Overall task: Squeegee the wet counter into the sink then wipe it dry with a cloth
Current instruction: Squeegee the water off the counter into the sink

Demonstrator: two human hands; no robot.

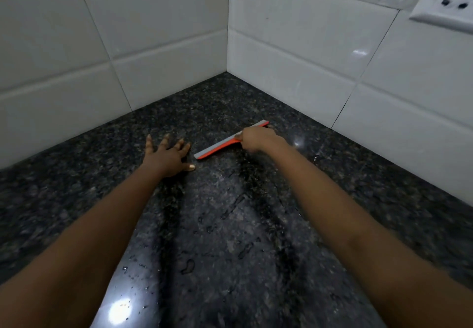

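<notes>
- We judge it early: our right grip (256, 138) curls round the squeegee (217, 147), far back on the table (76, 174) near the corner, with drops (188, 266) lying nearer us.
- Our left grip (166, 156) rests flat, fingers spread, holding nothing.
- Sink and cloth are out of view; drying seems not yet begun.
- Glossy speckled dark stone; a straight grey blade on an orange-red back.

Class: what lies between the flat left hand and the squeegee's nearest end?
Nothing: the head view shows only a narrow strip of bare counter between the left hand and the squeegee.
</notes>
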